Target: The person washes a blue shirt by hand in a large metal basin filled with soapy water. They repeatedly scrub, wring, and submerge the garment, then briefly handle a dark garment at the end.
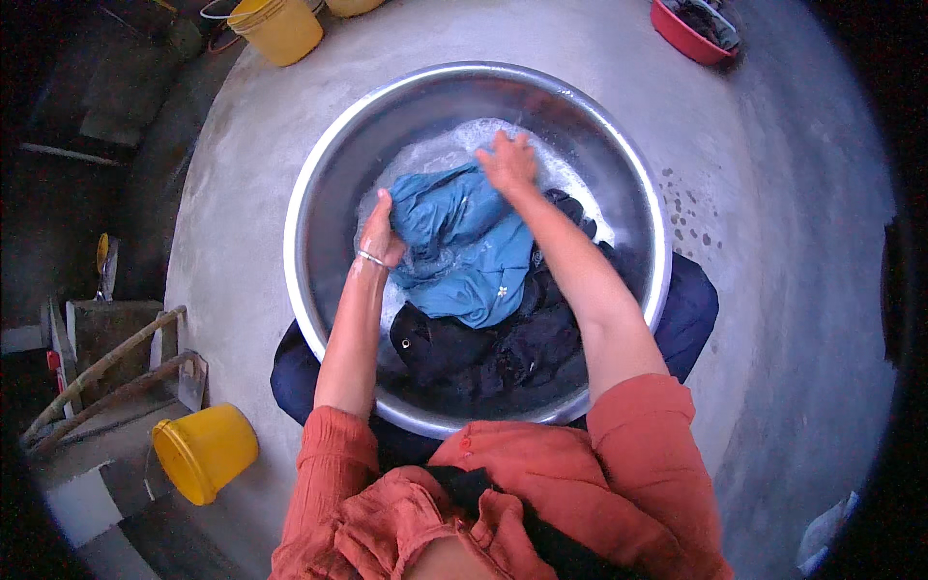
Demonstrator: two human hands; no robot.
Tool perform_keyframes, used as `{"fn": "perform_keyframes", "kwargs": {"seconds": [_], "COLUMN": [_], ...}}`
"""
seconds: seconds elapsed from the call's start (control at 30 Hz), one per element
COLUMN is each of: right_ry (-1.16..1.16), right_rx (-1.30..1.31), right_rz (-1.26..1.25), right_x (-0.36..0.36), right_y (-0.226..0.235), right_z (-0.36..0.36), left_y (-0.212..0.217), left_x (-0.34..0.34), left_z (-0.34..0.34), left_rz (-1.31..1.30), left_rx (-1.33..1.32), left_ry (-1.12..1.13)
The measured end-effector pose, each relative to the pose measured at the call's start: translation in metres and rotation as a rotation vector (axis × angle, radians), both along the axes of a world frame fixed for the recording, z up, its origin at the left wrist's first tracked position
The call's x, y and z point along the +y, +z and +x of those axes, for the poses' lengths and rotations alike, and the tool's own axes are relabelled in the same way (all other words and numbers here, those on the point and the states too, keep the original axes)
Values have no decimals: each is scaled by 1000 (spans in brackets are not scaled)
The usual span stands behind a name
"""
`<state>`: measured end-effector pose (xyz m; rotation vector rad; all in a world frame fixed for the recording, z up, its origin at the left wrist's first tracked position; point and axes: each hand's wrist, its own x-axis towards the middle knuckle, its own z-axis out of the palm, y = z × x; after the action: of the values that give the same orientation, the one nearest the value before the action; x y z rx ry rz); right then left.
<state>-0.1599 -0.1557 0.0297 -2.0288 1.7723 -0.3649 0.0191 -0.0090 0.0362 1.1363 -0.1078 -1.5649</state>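
Evidently the blue garment (454,217) is partway through a soapy wash: it lies wet and bunched in the middle of the large metal basin (293,242), with foam on its folds, so I judge that wetting and soaping are done while rinsing and wringing are not. The left hand (380,239) is at the garment's left edge, thumb raised along the cloth; its fingers are mostly hidden, so I cannot tell whether they pinch the fabric or only press against it. The right hand (508,164), slightly blurred, has its fingers spread at the garment's far edge, over the suds, and closes on nothing that I can see. Black clothing (483,353) lies lower in the basin, partly under the blue piece and toward the wearer; it looks wet too, and probably has washing left, though how clean it is cannot be judged. White suds (440,150) gather along the far side of the load. Outside the basin, on the concrete floor (773,319), a red tub (674,29) at the far right holds a dark heap, perhaps more clothes. A yellow bucket (280,34) stands at the far left and another yellow pail (222,449) at the near left; their contents cannot be made out.
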Motion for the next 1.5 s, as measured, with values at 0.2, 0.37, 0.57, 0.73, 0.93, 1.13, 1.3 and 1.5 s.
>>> {"fn": "perform_keyframes", "kwargs": {"seconds": [0.2,0.37,0.57,0.73,0.93,1.13,1.3,1.5], "right_ry": [166,516,776,304,53,252,540,671], "right_rx": [63,-556,-683,-634,72,-101,-671,-698], "right_rz": [133,-26,-417,-434,4,41,-66,-488], "right_x": [16,76,164,80,1,20,111,147], "right_y": [1,-21,54,26,-7,-40,1,51], "right_z": [5,56,72,65,3,19,66,78], "left_y": [-45,-22,-48,19,-21,-28,2,-90], "left_x": [-3,-1,19,2,-5,-5,9,9], "left_z": [-2,-4,6,-33,7,-4,-11,22], "left_rz": [128,-129,-310,36,34,-87,-188,-907], "left_rx": [-45,172,-135,-50,30,150,44,178], "left_ry": [-74,-126,2,74,-60,-209,-85,-158]}}
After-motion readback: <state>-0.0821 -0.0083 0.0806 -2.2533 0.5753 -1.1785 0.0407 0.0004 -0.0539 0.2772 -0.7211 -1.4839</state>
